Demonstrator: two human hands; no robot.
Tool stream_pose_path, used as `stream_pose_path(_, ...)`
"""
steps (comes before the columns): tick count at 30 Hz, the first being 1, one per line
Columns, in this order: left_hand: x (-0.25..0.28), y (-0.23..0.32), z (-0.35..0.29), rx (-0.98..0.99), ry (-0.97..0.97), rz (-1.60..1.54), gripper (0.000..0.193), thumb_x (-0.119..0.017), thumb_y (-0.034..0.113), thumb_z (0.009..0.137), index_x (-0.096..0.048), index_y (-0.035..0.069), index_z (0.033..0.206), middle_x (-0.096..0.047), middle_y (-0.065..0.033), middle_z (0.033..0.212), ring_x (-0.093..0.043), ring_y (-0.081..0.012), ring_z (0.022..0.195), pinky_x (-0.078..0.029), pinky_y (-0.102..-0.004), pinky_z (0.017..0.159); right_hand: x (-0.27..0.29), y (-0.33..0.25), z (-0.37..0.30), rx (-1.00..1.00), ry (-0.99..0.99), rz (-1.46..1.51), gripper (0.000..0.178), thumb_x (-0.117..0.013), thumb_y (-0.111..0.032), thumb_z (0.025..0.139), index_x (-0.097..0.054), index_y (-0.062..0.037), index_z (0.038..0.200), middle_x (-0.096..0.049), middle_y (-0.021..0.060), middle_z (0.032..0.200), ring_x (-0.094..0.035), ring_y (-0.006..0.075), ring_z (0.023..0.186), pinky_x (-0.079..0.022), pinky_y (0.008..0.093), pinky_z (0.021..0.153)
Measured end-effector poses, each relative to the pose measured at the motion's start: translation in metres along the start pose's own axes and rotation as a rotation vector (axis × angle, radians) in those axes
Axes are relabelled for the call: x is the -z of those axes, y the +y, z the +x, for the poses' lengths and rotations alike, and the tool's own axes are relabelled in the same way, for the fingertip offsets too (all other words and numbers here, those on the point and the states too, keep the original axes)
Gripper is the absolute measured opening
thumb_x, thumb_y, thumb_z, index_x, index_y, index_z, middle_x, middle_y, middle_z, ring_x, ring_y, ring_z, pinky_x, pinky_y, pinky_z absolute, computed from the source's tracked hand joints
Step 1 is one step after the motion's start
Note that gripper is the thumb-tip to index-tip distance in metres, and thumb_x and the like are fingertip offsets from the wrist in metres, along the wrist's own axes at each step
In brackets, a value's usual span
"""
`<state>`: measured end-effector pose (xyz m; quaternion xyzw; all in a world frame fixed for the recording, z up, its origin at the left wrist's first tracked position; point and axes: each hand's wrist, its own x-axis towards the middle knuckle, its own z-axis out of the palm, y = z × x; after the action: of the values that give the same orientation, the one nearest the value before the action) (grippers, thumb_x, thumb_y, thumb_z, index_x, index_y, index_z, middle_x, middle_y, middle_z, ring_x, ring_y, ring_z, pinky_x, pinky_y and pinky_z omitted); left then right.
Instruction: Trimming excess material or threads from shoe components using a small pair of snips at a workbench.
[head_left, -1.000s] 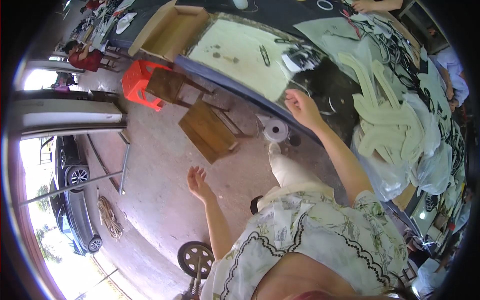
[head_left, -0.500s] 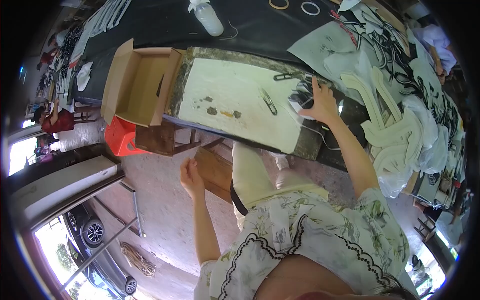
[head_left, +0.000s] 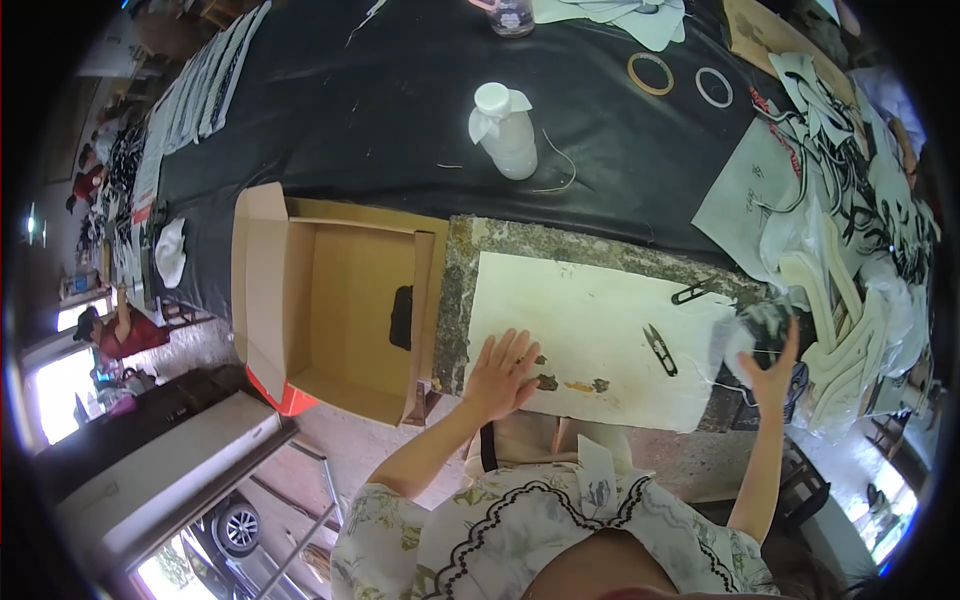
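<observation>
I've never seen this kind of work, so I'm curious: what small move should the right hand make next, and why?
Perhaps the right hand should close its fingers on the black-and-white bundle. The hand is right at it, fingers apart, though blur hides whether it grips. The left hand lies flat on the white sheet, seemingly well placed to steady it.

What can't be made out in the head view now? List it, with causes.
All in the head view:
- The right hand's hold on the dark and white pieces: blurred.
- The sheet under the left hand: hidden by the palm.
- The cup's top: cut off by the upper edge.
- The car's far end: cut off by the lower edge.
</observation>
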<state>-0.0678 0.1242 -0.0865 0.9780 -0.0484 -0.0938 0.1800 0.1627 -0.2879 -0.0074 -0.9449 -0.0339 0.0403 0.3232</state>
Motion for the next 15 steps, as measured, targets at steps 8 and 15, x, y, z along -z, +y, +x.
stream_pose_path(8, -0.004, -0.010, -0.002, -0.153, 0.061, 0.112, 0.062, -0.054, 0.031, 0.093, -0.037, 0.004, 0.146, -0.034, -0.0170, 0.153, -0.029, -0.0362, 0.142, -0.017, -0.0573, 0.115, -0.167, -0.007, -0.100, -0.204, -0.117, 2.086, 0.086, -0.050, -0.069, 0.073, -0.049, -0.0163, 0.140, -0.051, 0.0086, 0.142, -0.050, 0.0360, 0.126, -0.040, 0.0597, 0.103)
stream_pose_path(15, 0.025, -0.014, -0.012, -0.163, 0.684, -0.684, 0.042, -0.058, -0.001, 0.089, -0.053, -0.003, 0.131, -0.058, -0.0187, 0.128, -0.058, -0.0315, 0.117, -0.047, -0.0354, 0.096, -0.231, -0.140, -0.145, -0.029, -0.554, 1.971, 0.071, -0.064, -0.056, 0.081, -0.054, -0.0066, 0.131, -0.063, 0.0124, 0.121, -0.063, 0.0270, 0.107, -0.052, 0.0447, 0.092)
